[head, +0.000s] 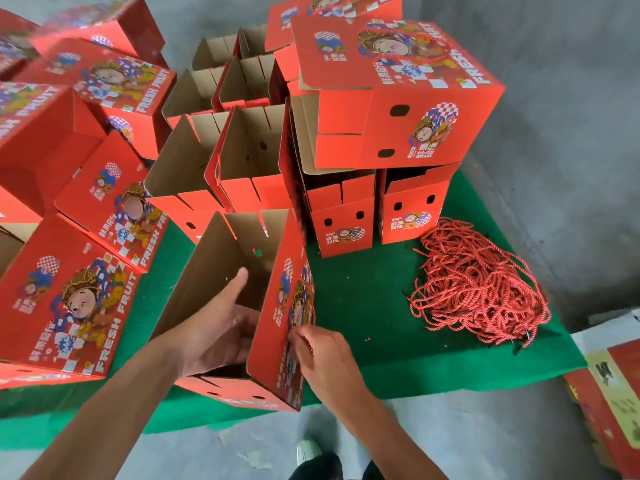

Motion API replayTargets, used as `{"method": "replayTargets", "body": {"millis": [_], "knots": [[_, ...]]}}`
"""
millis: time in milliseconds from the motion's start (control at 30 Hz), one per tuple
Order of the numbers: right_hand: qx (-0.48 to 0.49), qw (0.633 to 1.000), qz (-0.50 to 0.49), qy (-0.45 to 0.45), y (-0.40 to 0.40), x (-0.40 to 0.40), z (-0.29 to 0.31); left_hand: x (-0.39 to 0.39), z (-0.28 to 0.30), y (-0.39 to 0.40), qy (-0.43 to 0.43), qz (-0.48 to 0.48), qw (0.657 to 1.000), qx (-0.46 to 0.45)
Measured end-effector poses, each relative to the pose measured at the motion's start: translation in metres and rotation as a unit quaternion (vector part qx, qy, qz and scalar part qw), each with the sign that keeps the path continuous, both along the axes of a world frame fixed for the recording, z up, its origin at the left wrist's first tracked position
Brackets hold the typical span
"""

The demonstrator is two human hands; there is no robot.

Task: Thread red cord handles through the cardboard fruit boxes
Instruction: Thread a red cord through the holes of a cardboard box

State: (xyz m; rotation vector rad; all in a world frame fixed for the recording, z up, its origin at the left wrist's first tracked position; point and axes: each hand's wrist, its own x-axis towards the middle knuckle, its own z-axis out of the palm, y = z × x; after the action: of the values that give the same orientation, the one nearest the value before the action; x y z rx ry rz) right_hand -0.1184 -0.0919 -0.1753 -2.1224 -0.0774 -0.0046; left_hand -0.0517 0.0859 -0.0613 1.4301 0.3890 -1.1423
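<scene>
An open red cardboard fruit box (277,344) stands on the green mat (374,327) in front of me, brown inside. My left hand (218,327) reaches into it, thumb up, fingers behind the right wall. My right hand (322,355) is outside that printed wall and pinches a red cord (309,299) that loops up along the wall's face. A loose pile of red cords (478,285) lies on the mat to the right.
Several more open boxes (242,161) stand in rows behind. Closed printed boxes (69,306) are piled at the left and one (398,91) sits atop others at the back right. Grey floor surrounds the mat; a stack of flat cartons (613,393) lies at the right edge.
</scene>
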Motion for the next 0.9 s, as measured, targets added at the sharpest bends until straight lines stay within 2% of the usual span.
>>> {"method": "replayTargets", "body": {"millis": [67, 133, 200, 367, 533, 667, 800, 900], "knots": [[-0.047, 0.998, -0.003, -0.033, 0.005, -0.004, 0.000, 0.002, 0.001, -0.012, -0.070, -0.061, 0.993, 0.079], [-0.084, 0.994, -0.004, -0.063, 0.009, -0.006, -0.001, 0.005, -0.001, -0.018, -0.164, -0.184, 0.950, 0.190], [-0.083, 0.994, -0.001, -0.070, 0.010, -0.006, -0.002, 0.011, -0.006, -0.019, -0.206, -0.235, 0.920, 0.237], [-0.029, 0.999, 0.027, -0.026, 0.007, -0.007, -0.007, 0.014, -0.008, -0.020, -0.239, -0.220, 0.918, 0.227], [0.054, 0.998, 0.018, 0.040, 0.008, -0.007, -0.011, 0.014, -0.012, -0.015, -0.191, -0.188, 0.938, 0.218], [0.112, 0.987, 0.059, 0.095, 0.007, -0.011, -0.012, 0.012, -0.014, -0.010, -0.180, -0.174, 0.937, 0.245], [0.144, 0.972, 0.149, 0.109, 0.000, -0.018, -0.012, 0.007, -0.004, -0.015, -0.190, -0.108, 0.962, 0.161], [0.104, 0.973, 0.181, 0.099, 0.000, -0.017, -0.012, 0.001, 0.005, -0.013, -0.103, -0.022, 0.993, 0.045]]}}
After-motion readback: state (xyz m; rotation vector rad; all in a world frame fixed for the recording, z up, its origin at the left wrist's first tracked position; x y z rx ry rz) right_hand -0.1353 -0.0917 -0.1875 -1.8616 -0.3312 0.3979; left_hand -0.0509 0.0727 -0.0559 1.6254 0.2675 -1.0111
